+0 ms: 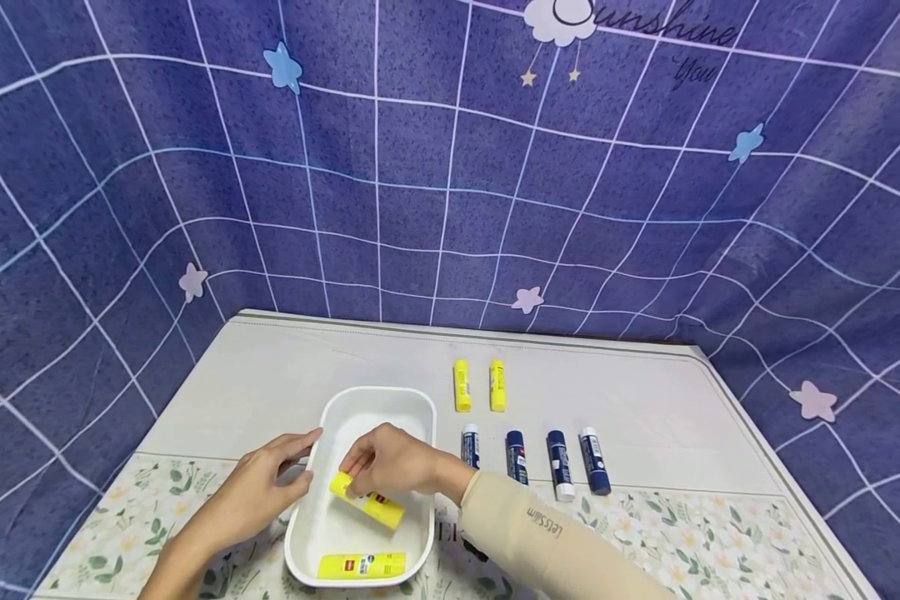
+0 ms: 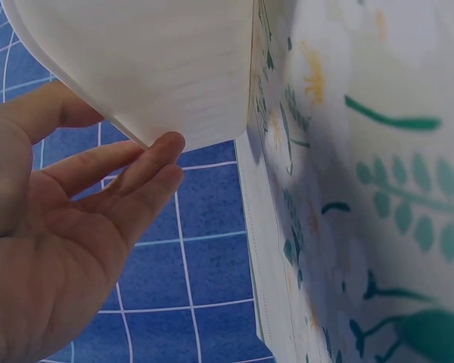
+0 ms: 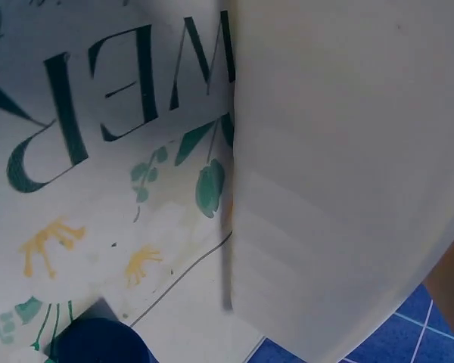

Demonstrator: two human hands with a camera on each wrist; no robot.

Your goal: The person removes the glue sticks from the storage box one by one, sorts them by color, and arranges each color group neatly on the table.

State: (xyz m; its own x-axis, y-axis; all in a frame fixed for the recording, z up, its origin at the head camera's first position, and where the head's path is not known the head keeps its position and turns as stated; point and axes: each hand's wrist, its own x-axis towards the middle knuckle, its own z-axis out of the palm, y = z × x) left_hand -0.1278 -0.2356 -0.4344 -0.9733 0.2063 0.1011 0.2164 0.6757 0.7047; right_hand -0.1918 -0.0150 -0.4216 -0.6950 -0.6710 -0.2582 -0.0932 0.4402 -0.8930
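My right hand (image 1: 393, 461) reaches into a white rectangular tray (image 1: 378, 406) and pinches a yellow glue stick (image 1: 385, 510) between thumb and fingers. That glue stick slants over the tray's floor. Below it, a second yellow glue stick (image 1: 362, 567) lies crosswise at the tray's near end. My left hand (image 1: 262, 483) is at the tray's left rim, its fingertips touching the edge. In the left wrist view, the relaxed fingers (image 2: 147, 170) rest against the tray's outer wall (image 2: 159, 68). The right wrist view shows the tray's side (image 3: 340, 166), which hides the right hand.
Two yellow glue sticks, one (image 1: 462, 386) beside the other (image 1: 498, 386), are right of the tray. Nearer stands a row of several blue-and-white glue sticks (image 1: 560, 465). A dark blue round end (image 3: 102, 344) shows low in the right wrist view. A blue grid curtain (image 1: 450, 167) surrounds the table.
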